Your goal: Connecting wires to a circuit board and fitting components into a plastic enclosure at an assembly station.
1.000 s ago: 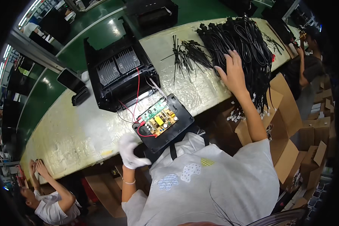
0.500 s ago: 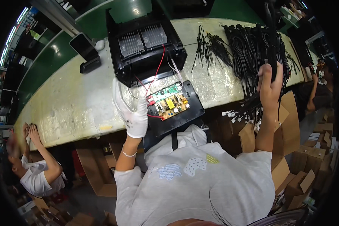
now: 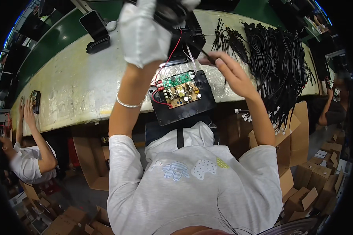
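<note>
My left hand (image 3: pixel 143 37), in a white glove, is raised high over the work, closed on a coiled black cable (image 3: pixel 169 15); its fingers are partly cut off by the top edge. My bare right hand (image 3: pixel 233 74) is closed on a lower stretch of the same cable, which slants down between the hands. Below them lies a black panel (image 3: pixel 180 113) carrying a brown and green circuit board (image 3: pixel 182 94). Red and white wires run from the board to a black housing (image 3: pixel 198 35), largely hidden behind the cable and my left hand.
Bundled black cables (image 3: pixel 270 58) with white connectors hang over the bench edge at right, beside loose black cable ties (image 3: pixel 223 35). A dark stand-like device (image 3: pixel 94 29) stands at the back left. Cardboard boxes (image 3: pixel 92 160) sit below. Another person works at far left.
My left hand has gone from beside the circuit board up to the cable. The cable has come left from above the bundles, and my right hand has moved left with it.
</note>
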Tool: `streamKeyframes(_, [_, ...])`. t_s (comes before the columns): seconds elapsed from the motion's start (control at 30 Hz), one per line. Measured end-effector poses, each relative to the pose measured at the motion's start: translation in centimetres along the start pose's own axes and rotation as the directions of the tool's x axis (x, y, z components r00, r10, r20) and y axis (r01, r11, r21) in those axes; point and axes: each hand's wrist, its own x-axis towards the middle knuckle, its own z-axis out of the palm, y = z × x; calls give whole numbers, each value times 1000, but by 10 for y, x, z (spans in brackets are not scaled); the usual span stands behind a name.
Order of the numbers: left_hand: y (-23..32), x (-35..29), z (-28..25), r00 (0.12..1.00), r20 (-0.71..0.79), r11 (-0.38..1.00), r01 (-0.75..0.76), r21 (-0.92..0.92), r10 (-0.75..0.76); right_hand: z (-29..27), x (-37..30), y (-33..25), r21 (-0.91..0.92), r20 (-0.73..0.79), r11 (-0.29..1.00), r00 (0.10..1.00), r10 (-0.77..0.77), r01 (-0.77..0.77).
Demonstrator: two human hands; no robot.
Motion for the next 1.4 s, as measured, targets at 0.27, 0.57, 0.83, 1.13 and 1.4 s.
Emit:
streamKeyframes(0.27, [59,50,-29,913,-271,761,-62,646,304,9,-16,40,-48,88,986,983,163,-159])
streamKeyframes(0.57, [78,45,-14,886,-297,732,-66,678,355,21,-6,55,35,-151,954,942,301,-299])
streamKeyframes(0.83, [79,28,-6,839,-358,711,-46,702,408,18,3,56,-507,24,861,999,41,-23])
streamKeyframes(1.13, [102,26,-23,908,-376,832,58,552,186,24,5,61,-462,104,885,995,-4,51])
streamKeyframes(1.4, [97,27,-27,890,-426,849,94,520,162,28,-3,62,-451,12,893,1000,10,-3])
